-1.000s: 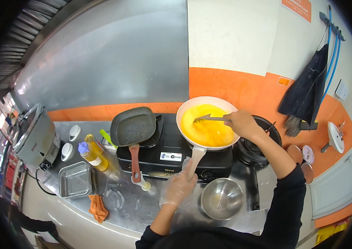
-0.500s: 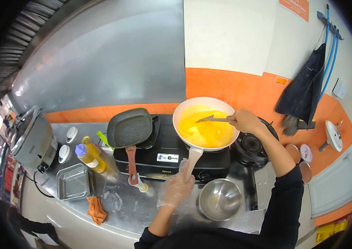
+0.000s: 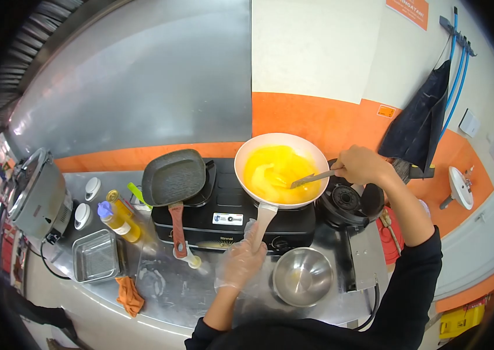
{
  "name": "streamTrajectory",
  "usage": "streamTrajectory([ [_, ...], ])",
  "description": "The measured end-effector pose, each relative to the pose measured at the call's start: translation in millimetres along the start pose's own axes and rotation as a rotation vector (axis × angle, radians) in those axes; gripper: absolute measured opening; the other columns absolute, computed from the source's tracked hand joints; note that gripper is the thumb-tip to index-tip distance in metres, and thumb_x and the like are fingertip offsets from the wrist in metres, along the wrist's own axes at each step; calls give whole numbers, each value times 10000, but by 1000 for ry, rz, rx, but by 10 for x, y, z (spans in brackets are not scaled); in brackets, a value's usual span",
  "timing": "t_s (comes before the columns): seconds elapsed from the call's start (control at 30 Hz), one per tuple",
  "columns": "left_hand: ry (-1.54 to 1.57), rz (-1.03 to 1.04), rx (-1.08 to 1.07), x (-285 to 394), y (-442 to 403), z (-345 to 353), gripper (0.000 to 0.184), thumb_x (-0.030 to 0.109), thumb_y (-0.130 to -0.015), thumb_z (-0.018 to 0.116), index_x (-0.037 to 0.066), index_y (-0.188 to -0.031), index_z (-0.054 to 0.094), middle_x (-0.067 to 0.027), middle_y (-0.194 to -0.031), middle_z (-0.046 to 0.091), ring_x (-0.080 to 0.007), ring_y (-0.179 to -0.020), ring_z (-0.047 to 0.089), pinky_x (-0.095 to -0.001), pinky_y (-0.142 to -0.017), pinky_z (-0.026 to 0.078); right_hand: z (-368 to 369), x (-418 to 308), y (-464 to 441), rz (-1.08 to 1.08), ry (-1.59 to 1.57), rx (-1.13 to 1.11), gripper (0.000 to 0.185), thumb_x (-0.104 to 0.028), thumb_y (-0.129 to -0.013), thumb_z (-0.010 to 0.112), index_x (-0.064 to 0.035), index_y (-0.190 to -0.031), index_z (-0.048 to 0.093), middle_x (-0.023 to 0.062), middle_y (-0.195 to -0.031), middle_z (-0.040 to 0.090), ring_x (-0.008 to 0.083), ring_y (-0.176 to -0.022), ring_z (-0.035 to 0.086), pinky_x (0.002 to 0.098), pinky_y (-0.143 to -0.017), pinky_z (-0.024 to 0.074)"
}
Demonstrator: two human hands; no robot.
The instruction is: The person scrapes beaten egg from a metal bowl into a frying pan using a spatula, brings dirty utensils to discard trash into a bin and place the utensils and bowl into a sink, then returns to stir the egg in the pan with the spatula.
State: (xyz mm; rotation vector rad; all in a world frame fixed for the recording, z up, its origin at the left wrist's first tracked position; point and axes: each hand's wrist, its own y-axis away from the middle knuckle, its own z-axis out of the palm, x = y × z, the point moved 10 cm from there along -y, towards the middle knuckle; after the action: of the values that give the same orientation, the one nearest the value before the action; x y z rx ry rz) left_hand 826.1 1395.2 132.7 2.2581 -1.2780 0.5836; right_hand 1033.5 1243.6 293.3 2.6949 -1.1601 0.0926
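My left hand (image 3: 242, 263), in a clear plastic glove, is wrapped round the pale handle of a round white pan (image 3: 324, 166). Yellow egg-like liquid (image 3: 264, 175), with lighter streaks, covers the pan's bottom. My right hand (image 3: 362, 166) is bare and grips a grey spatula (image 3: 315, 178) whose tip dips into the liquid at the pan's right side. The pan sits over the right part of a black gas stove (image 3: 230, 238). A metal bowl (image 3: 303, 277) stands on the counter just right of my left hand.
A dark square pan (image 3: 174, 177) rests on the stove's left burner. Further left are an oil bottle (image 3: 120, 224), a glass container (image 3: 96, 256), an orange cloth (image 3: 129, 296) and a grey cooker (image 3: 40, 198). Another black burner (image 3: 346, 201) stands to the right.
My right hand and the spatula have moved right and toward me within the pan, and the elbow has swung outward. The yellow liquid has shifted. My left hand keeps its grip; the whole view has drifted slightly.
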Motion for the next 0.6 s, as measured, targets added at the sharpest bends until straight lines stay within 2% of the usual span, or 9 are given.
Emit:
streamTrajectory([
  [0.1, 20, 9, -3, -1, 2, -1, 619, 460, -853, 538, 303, -1428, 371, -247, -1024, 649, -408, -968, 618, -463, -876, 471, -76, 53, 45, -23, -32, 49, 191, -210, -839, 628, -123, -978, 727, 119, -884, 696, 299, -833, 659, 413, -733, 512],
  [0.2, 35, 1, -8, -11, 15, 0, 622, 464, -851, 538, 310, -1429, 367, -247, -1033, 646, -408, -975, 616, -462, -883, 468, -342, -21, 166, -86, -100, 171, 189, -171, -824, 649, -100, -981, 728, 136, -790, 684, 297, -749, 652, 391, -706, 496],
  [0.27, -24, 80, 44, 50, 19, -34, 597, 403, -875, 505, 211, -1425, 374, -208, -960, 665, -382, -879, 641, -482, -797, 498, -515, -109, 252, -80, -64, 176, 185, -165, -817, 660, -99, -975, 730, 129, -795, 688, 292, -768, 653, 394, -717, 494],
  [0.3, -24, 79, 45, 43, 9, -27, 597, 403, -875, 505, 211, -1425, 374, -208, -960, 665, -382, -879, 641, -482, -797, 498, -577, -142, 272, -81, -64, 177, 185, -165, -817, 660, -99, -975, 730, 129, -795, 688, 292, -768, 653, 394, -717, 494],
  [0.37, 47, 37, 7, -14, -14, 22, 616, 456, -854, 537, 308, -1428, 368, -247, -1043, 643, -409, -980, 614, -462, -882, 468, -663, -226, 289, -96, -10, 158, 166, -150, -820, 650, -99, -953, 735, 124, -814, 693, 287, -784, 654, 386, -719, 499],
  [0.5, 62, 12, -18, -14, 1, 9, 618, 450, -856, 537, 303, -1431, 363, -241, -1057, 642, -407, -986, 612, -459, -886, 467, -696, -395, 267, -89, 24, 66, 169, -139, -809, 643, -100, -945, 736, 115, -832, 696, 296, -762, 655, 390, -707, 509],
  [0.57, 17, 75, 14, 42, 7, -16, 613, 401, -876, 505, 219, -1439, 343, -216, -978, 659, -396, -895, 633, -485, -812, 491, -517, -406, 212, 3, 124, -59, 197, -135, -798, 630, -110, -963, 734, 129, -828, 691, 305, -743, 658, 398, -678, 518],
  [0.6, 19, 75, 17, 18, -7, 14, 613, 401, -876, 505, 219, -1439, 343, -216, -978, 659, -396, -895, 633, -485, -812, 491, -455, -433, 192, 2, 126, -56, 197, -135, -798, 630, -110, -963, 734, 129, -828, 691, 305, -743, 658, 398, -678, 518],
])
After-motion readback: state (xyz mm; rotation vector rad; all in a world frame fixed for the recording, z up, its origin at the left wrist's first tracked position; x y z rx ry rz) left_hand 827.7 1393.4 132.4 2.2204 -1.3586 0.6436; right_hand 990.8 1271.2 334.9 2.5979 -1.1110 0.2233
